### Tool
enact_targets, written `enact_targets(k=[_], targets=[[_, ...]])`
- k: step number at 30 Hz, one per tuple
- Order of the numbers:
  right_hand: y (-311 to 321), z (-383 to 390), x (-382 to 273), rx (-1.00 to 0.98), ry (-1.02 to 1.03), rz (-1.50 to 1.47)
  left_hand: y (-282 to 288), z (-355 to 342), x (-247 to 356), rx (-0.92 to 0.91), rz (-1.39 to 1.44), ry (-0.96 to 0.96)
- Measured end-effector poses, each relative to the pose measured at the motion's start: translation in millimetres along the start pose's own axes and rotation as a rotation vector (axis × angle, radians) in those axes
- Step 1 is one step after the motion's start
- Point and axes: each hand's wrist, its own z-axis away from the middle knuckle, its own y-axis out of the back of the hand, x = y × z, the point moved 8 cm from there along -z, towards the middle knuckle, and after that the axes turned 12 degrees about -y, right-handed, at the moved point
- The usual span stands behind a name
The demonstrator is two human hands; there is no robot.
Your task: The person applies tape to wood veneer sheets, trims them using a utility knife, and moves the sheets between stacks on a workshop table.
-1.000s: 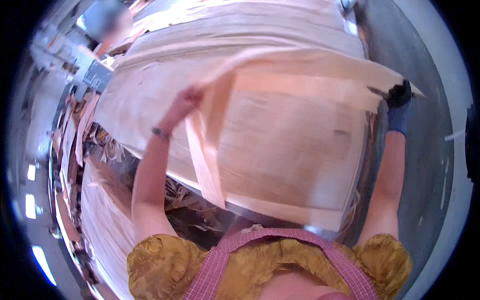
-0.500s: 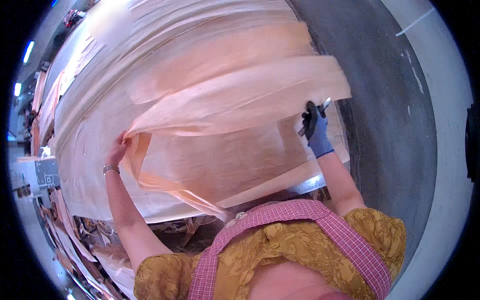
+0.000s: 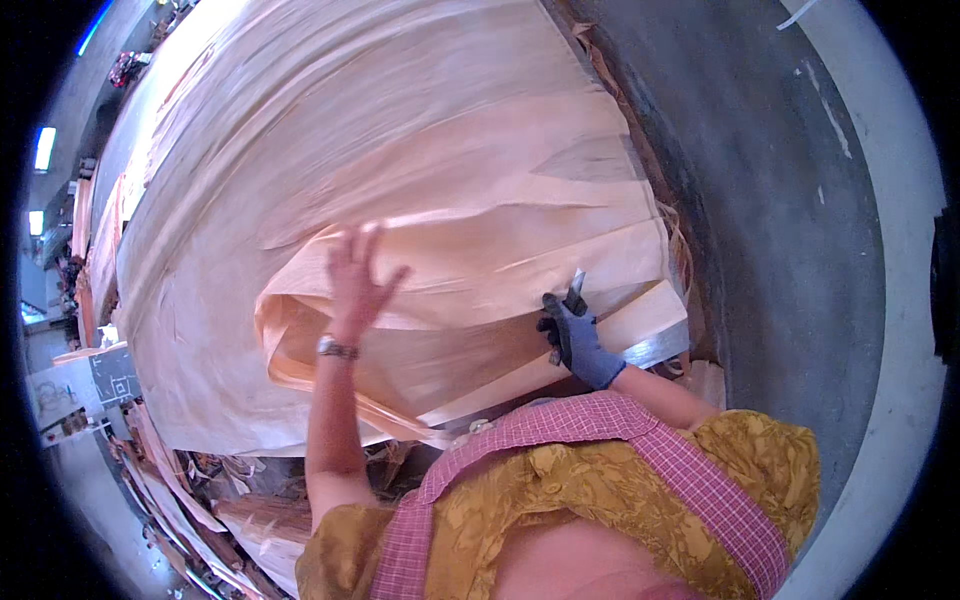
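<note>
A thin, pale-orange wood veneer sheet (image 3: 490, 245) lies across a broad stack of veneer (image 3: 200, 290), its left part curled into a loose fold (image 3: 275, 335). Bare and spread, my left hand (image 3: 362, 278) is over the sheet beside that fold, fingers apart and slightly blurred; whether it touches the wood I cannot tell. My right hand (image 3: 582, 343), in a blue-grey glove with black fingers, is closed around a knife (image 3: 575, 285) with its pale blade pointing away from me. This hand is just above the near right part of the stack.
Dark floor (image 3: 780, 250) runs along the stack's right side. Torn veneer scraps (image 3: 675, 240) hang at its right edge, and more scraps (image 3: 390, 465) lie below the near edge. Long veneer strips (image 3: 170, 490) are at the lower left, near a grey board (image 3: 112, 375).
My left hand has let go of the sheet's curled end and moved right, fingers spreading. My right hand with the knife has come nearer and leftward. The sheet has shifted toward me.
</note>
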Motion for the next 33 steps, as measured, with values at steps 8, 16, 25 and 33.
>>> enact_targets(k=[8, 16, 25, 33], targets=[[25.2, 41.2, -34.8, -0.482, -0.197, 0.640, -89.4, 8.1, 46.1, -0.369, -0.021, 0.159], [107.7, -104.3, -328.9, 0.906, 1.078, 0.947, -59.8, 27.2, 101.2, -0.637, -0.105, -0.018], [98.5, -181.5, -353.0, 0.526, 0.771, 0.802, -64.7, 66.9, 80.6, -0.264, -0.163, -0.117], [91.6, -177.6, -357.7, 0.626, 0.716, 0.817, -61.2, 77.8, 73.9, -0.275, -0.141, -0.102]])
